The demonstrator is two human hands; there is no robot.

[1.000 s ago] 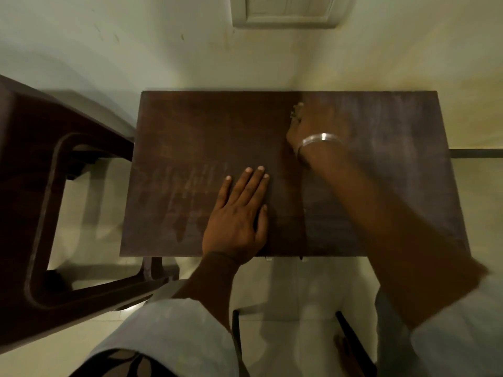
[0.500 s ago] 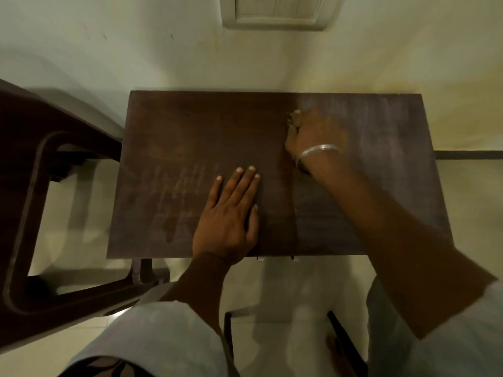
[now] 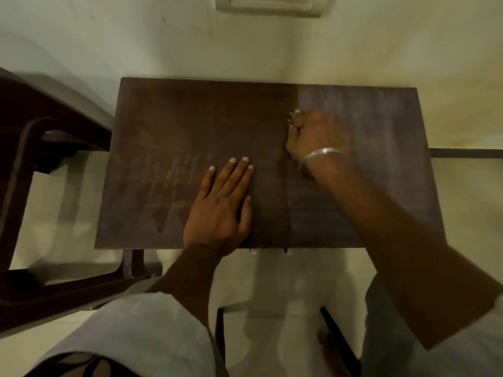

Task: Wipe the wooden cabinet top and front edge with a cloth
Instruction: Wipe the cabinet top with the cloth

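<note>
Cabinet top (image 3: 190,126): right hand (image 3: 318,134) pulled nearer, fist curled, contents unclear; left hand (image 3: 220,208) stays flat.

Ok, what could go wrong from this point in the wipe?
1. The left hand lies flat on the darker, wiped-looking part of the cabinet top. It may leave prints, and smears already show beside it.
2. The right hand is curled at the border of the grey dusty patch. The cloth is hidden under it, so a bunched grip may only streak the dust.
</note>
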